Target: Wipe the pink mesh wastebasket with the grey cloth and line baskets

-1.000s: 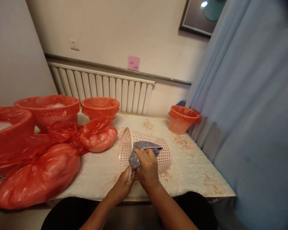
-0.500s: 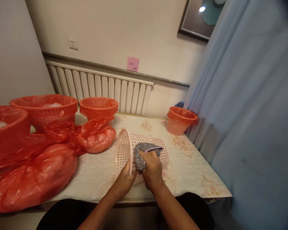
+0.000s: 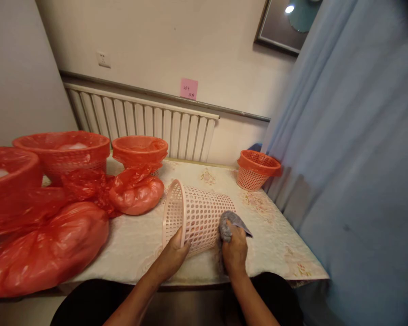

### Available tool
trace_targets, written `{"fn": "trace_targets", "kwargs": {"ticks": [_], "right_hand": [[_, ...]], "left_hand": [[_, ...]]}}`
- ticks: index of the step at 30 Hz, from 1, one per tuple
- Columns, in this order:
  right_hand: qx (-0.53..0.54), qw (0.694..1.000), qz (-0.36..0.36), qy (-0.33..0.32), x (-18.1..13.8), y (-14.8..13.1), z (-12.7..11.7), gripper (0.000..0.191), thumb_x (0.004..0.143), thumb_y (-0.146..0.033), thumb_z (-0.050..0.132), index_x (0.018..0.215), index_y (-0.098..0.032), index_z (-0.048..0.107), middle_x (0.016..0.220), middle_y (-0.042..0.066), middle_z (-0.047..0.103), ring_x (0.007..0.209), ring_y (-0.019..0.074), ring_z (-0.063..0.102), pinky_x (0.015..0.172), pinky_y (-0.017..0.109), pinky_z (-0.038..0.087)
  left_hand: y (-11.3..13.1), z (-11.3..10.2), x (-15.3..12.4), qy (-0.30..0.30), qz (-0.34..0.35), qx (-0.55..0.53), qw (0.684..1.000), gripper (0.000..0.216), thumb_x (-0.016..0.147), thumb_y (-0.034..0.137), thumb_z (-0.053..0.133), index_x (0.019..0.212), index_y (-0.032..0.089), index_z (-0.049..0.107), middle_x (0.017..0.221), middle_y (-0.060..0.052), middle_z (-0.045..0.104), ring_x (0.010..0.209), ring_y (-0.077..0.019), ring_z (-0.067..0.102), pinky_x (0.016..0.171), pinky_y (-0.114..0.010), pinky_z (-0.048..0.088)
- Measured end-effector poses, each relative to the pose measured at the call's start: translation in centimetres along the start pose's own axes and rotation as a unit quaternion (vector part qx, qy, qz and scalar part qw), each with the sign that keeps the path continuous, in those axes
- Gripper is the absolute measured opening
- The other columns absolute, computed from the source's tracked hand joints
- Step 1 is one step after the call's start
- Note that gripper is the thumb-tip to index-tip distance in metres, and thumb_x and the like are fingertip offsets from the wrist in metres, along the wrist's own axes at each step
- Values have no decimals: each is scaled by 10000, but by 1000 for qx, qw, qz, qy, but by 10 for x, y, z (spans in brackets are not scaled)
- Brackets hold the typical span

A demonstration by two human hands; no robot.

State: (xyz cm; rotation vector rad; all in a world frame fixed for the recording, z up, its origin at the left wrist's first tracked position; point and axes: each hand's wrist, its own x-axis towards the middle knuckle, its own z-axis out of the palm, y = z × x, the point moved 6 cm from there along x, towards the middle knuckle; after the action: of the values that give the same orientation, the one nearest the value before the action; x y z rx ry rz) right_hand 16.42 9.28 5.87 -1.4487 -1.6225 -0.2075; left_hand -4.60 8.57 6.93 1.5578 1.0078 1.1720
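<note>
A pale pink plastic basket (image 3: 207,213), full of round holes, lies on its side with its mouth facing left. My left hand (image 3: 175,253) grips its rim at the near side, thumb over the edge. In my right hand (image 3: 235,251) a grey fuzzy cloth (image 3: 228,222) is bunched, pressed against the basket near its base. Part of the cloth hangs below the hand. The fingertips of both hands are partly hidden.
Baskets lined with red bags, such as the small one (image 3: 139,147), stand on the left. Stuffed red plastic bags (image 3: 64,246) lie before them. Another lined basket (image 3: 255,172) stands back right, beside a blue curtain (image 3: 343,158). A floral cloth (image 3: 275,244) covers the table.
My right hand has slid right with the grey cloth, from the middle of the basket's side to its base end. My left hand stays on the rim.
</note>
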Motion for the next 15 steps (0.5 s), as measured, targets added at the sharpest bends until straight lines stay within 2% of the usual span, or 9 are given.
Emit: {"fn": "trace_targets", "kwargs": {"ticks": [4, 7, 10, 12, 15], "right_hand": [[98, 986, -130, -34, -16, -85, 0, 575, 771, -13, 412, 1306, -167, 553, 970, 88, 645, 954, 252, 489, 874, 402, 443], [94, 979, -166, -74, -1, -126, -1, 562, 764, -20, 451, 1296, -166, 560, 939, 87, 640, 921, 260, 467, 836, 405, 433], [75, 978, -162, -106, 25, -142, -3, 542, 730, 3, 472, 1222, -178, 607, 924, 73, 642, 901, 250, 462, 817, 387, 419], [68, 979, -157, -113, 38, -145, -4, 556, 702, 25, 469, 1190, -192, 622, 910, 60, 640, 900, 241, 463, 820, 374, 411], [65, 980, -148, -111, 43, -144, -4, 570, 707, 32, 466, 1202, -209, 615, 914, 52, 639, 905, 235, 462, 818, 364, 401]], "left_hand": [[5, 0, -1, -19, 18, -29, 999, 530, 866, 222, 534, 1386, 159, 453, 1424, -96, 532, 1326, -262, 463, 1164, -436, 296], [7, -1, -4, -25, 38, -29, 999, 473, 877, 268, 559, 1338, 176, 507, 1403, -87, 553, 1304, -269, 480, 1156, -452, 306], [-2, -3, -8, -14, 30, -10, 999, 436, 889, 329, 564, 1292, 164, 546, 1384, -102, 566, 1304, -294, 474, 1153, -471, 299], [-12, -2, -13, -22, 26, -13, 999, 456, 911, 363, 539, 1322, 167, 513, 1393, -108, 558, 1315, -296, 465, 1142, -464, 319], [-22, 3, -22, -44, 24, -22, 999, 471, 933, 388, 509, 1353, 178, 474, 1399, -107, 553, 1317, -289, 470, 1136, -449, 333]]}}
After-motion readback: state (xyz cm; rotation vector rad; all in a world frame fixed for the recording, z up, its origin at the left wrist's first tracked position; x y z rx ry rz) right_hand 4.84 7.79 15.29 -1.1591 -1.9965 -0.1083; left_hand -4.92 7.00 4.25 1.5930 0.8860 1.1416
